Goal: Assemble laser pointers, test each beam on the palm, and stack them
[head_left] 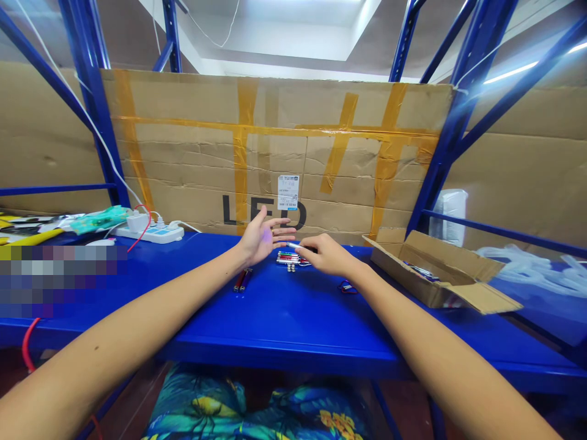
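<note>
My left hand (263, 238) is held open above the blue table (284, 318), palm turned right, with a faint purple light spot on the palm. My right hand (323, 253) is closed on a small silver pen-shaped light (293, 245), its tip pointing at the left palm. Just below the hands lies a small bunch of similar pen lights (288, 260) on the table. A pair of red and dark pens (243, 280) lies a little to the left, under my left wrist.
An open cardboard box (435, 272) sits at the right with items inside. A white power strip (149, 232) with cables is at the back left. A taped cardboard wall (275, 153) closes the back. Clear plastic bags (532, 263) lie far right.
</note>
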A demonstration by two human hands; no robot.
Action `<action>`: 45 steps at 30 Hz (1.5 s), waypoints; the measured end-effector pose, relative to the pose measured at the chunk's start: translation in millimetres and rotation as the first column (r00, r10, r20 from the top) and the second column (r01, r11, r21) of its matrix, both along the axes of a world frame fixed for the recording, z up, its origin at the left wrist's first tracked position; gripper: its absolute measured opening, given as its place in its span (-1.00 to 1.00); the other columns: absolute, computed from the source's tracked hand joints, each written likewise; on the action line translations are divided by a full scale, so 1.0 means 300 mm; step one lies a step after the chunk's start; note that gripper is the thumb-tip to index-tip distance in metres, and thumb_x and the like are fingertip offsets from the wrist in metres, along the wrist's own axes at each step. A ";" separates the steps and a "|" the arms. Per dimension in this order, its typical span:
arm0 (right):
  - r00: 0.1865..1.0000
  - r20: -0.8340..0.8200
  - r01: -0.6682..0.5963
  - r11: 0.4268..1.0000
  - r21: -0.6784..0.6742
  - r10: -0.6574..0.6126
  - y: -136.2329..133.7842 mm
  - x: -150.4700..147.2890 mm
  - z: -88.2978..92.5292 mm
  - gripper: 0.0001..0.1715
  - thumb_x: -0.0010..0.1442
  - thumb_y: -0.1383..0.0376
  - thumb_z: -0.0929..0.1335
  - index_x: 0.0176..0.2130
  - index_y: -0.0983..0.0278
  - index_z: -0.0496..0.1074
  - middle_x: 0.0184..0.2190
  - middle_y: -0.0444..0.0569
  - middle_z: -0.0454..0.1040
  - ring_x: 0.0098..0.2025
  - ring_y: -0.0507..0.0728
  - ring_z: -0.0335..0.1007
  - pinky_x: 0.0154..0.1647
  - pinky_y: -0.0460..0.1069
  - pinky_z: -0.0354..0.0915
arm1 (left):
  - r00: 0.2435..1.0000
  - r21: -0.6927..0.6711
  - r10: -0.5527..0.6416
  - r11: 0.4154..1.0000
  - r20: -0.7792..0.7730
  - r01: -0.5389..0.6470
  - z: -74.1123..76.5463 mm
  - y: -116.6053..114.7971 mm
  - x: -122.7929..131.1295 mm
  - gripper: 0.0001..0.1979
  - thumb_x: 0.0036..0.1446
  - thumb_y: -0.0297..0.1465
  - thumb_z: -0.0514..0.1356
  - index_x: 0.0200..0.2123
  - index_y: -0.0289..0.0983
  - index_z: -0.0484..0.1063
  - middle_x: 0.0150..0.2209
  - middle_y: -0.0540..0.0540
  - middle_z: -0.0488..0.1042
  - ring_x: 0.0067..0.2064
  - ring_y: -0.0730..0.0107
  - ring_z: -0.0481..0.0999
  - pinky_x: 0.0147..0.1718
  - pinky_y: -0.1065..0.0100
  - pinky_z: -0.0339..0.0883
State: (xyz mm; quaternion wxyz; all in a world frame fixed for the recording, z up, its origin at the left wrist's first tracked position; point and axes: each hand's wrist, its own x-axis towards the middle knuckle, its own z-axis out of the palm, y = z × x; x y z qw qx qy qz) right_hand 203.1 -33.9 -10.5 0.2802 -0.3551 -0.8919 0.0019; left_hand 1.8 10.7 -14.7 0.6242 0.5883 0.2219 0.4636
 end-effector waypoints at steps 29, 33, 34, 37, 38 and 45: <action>0.999 0.053 0.003 1.000 0.011 -0.003 -0.009 -0.003 0.006 -0.62 0.30 0.22 0.24 -0.43 0.34 0.48 -0.56 -0.06 0.44 -0.54 0.00 0.18 -0.45 -0.07 0.01 | 1.000 -0.033 -0.010 0.999 0.012 0.010 -0.012 0.014 0.006 -0.26 0.17 0.17 -0.13 -0.05 -0.36 0.39 -0.09 -0.34 0.52 -0.07 0.03 0.52 -0.06 0.11 0.33; 0.998 0.060 0.002 1.000 0.014 -0.002 -0.009 -0.004 0.008 -0.63 0.32 0.22 0.23 -0.35 0.34 0.52 -0.51 -0.04 0.48 -0.51 0.01 0.19 -0.43 -0.07 0.03 | 1.000 -0.045 -0.013 0.999 -0.002 0.013 -0.017 0.018 0.007 -0.29 0.19 0.15 -0.12 -0.06 -0.36 0.39 -0.11 -0.32 0.53 -0.10 0.08 0.52 -0.09 0.14 0.32; 0.998 0.063 0.003 1.000 0.011 -0.004 -0.008 -0.005 0.009 -0.63 0.32 0.23 0.23 -0.34 0.34 0.53 -0.51 -0.03 0.49 -0.51 0.01 0.20 -0.43 -0.07 0.04 | 1.000 -0.047 -0.013 0.999 -0.009 0.013 -0.019 0.020 0.008 -0.30 0.19 0.15 -0.12 -0.06 -0.36 0.39 -0.12 -0.32 0.53 -0.11 0.09 0.52 -0.09 0.14 0.32; 0.997 0.081 0.021 1.000 -0.007 -0.020 -0.004 -0.006 0.008 -0.65 0.31 0.25 0.23 -0.33 0.34 0.53 -0.47 0.00 0.51 -0.49 0.03 0.25 -0.41 -0.07 0.06 | 1.000 -0.056 -0.014 0.998 -0.021 0.012 -0.022 0.025 0.007 -0.30 0.18 0.15 -0.11 -0.08 -0.36 0.40 -0.12 -0.31 0.53 -0.12 0.11 0.51 -0.10 0.15 0.32; 0.996 0.086 0.026 1.000 -0.011 -0.025 -0.003 -0.006 0.007 -0.66 0.31 0.26 0.23 -0.32 0.34 0.53 -0.45 0.01 0.52 -0.47 0.04 0.27 -0.40 -0.07 0.08 | 1.000 -0.061 -0.013 0.998 -0.020 0.012 -0.023 0.026 0.007 -0.30 0.19 0.15 -0.11 -0.08 -0.36 0.40 -0.13 -0.31 0.53 -0.13 0.12 0.51 -0.11 0.16 0.32; 0.995 0.092 0.045 0.998 0.039 -0.048 0.005 -0.008 -0.006 -0.69 0.32 0.24 0.22 -0.22 0.34 0.49 -0.33 0.07 0.56 -0.37 0.09 0.37 -0.33 -0.05 0.15 | 1.000 -0.063 -0.013 0.998 -0.017 0.012 -0.023 0.029 0.006 -0.31 0.19 0.14 -0.11 -0.10 -0.35 0.42 -0.15 -0.29 0.53 -0.17 0.16 0.51 -0.18 0.19 0.34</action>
